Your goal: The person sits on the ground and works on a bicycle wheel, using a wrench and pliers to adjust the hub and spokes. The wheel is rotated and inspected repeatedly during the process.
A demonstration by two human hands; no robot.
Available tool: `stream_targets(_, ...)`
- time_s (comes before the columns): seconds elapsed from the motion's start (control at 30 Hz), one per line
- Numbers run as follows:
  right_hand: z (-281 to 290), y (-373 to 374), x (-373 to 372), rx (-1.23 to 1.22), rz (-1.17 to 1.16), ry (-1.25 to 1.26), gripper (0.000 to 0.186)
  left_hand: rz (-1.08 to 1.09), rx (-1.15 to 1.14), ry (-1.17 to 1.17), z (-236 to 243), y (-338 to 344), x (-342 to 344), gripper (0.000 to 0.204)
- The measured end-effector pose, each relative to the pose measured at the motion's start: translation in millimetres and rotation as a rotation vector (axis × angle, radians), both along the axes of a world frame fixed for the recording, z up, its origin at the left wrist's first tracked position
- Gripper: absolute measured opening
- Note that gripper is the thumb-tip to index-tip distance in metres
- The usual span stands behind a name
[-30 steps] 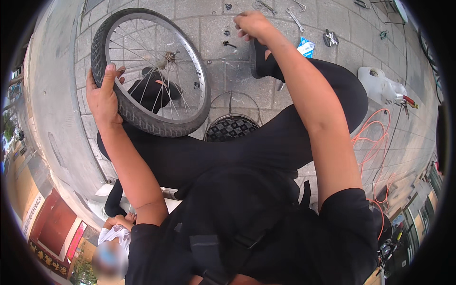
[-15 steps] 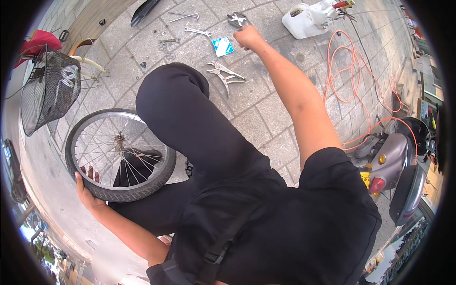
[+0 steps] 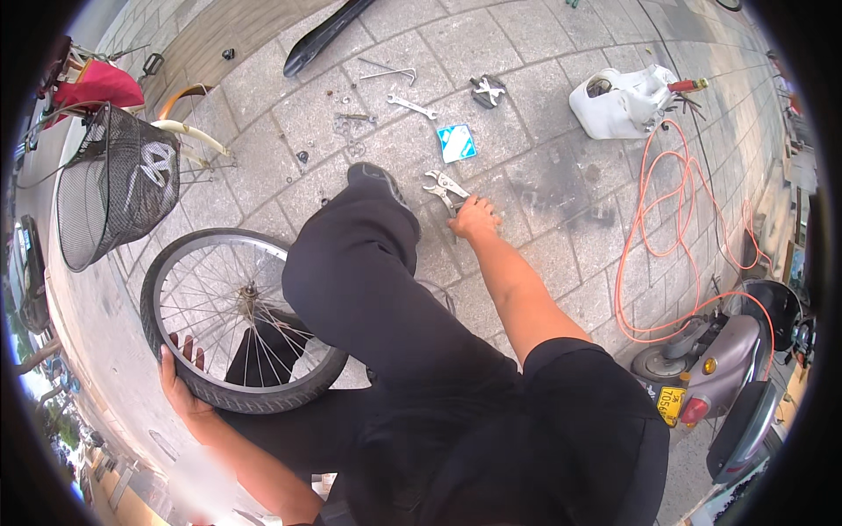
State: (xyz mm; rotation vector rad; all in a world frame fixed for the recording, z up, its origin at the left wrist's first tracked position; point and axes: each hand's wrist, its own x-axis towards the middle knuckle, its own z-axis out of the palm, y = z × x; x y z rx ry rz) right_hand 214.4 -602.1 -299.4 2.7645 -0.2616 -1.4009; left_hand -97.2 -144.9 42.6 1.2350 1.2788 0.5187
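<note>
A spoked bicycle wheel (image 3: pixel 215 399) with a black tyre leans against my legs on the left. My left hand (image 3: pixel 182 383) grips its lower left edge, thumb outside the tyre and fingers showing through between the spokes. On the paving ahead of me, my right hand (image 3: pixel 476 219) is over the handles of silver locking pliers (image 3: pixel 449 183), fingers curled round them. Their jaws stick out past the hand; the handles are mostly covered. Beyond the pliers lies a blue and white square packet (image 3: pixel 457 143), with an open-ended wrench (image 3: pixel 412 107) further up.
An L-shaped hex key (image 3: pixel 388 70), small bolts and washers (image 3: pixel 354 123), and a dark mudguard (image 3: pixel 324 37) lie on the paving. A cut white jug (image 3: pixel 614 105) stands beyond, beside an orange hose (image 3: pixel 645 188). A wire basket (image 3: pixel 118 188) is at left, a scooter (image 3: pixel 724 368) at right.
My right hand has come back from near the dark item with the white cross shape to the locking pliers, closing on their handles. My left hand keeps hold of the wheel. The view has shifted.
</note>
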Motion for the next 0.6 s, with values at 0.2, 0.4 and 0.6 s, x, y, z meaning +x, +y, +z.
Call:
stream_targets(0.2, -22.7, -4.1, -13.5, 0.011, 0.073, -0.094, 0.104, 0.076, -0.101, -0.033, 8.6, -6.5, 17.8, 0.050)
stream_targets(0.4, 10.1, -17.9, -19.2, 0.212, 0.055, -0.056, 0.071, 0.067, -0.104, -0.128, -1.9, -19.1, 27.4, 0.040)
stream_targets(0.6, 13.2, -46.7, -33.4, 0.300, 0.069, 0.038, 0.041, 0.044, -0.064, -0.128, 1.7, -31.7, 33.0, 0.037)
